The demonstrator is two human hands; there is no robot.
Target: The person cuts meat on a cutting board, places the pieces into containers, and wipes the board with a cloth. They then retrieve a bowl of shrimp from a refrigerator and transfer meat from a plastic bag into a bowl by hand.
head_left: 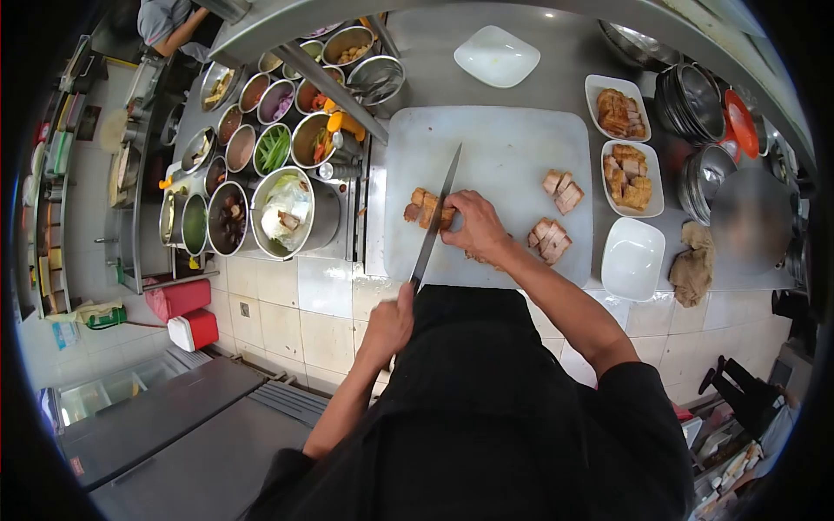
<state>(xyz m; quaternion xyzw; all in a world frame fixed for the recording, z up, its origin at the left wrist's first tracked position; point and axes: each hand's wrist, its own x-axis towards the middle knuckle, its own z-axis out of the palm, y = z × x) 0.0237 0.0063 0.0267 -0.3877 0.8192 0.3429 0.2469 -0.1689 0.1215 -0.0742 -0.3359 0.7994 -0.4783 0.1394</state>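
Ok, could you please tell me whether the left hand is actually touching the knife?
Touching: the head view shows the left hand closed around the knife's handle end, with the knife extending straight out of the fist.

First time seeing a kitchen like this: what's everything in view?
Cutting board: one, pale, centre
Browned meat: one row, brown, board's left
Knife: one, silver blade, across that meat
Cut meat: two piles, pinkish-brown, board's right
Dishes: four, white, one beyond the board, three right of it
Dished meat: two portions, golden-brown, in two dishes
Food containers: many, mostly silver, left
Metal bowls: several, silver, upper right
Orange ware: count unclear, beside bowls
Cloth: one, tan, right counter edge
Boxes: two, red, floor at left
Shelf items: many, mixed colours, far left
Other people: at least two, greyish tops, upper left and lower right
Wearer's clothing: black, bottom centre
Left hand: one, bare, gripping the knife
Right hand: one, bare, on the browned meat
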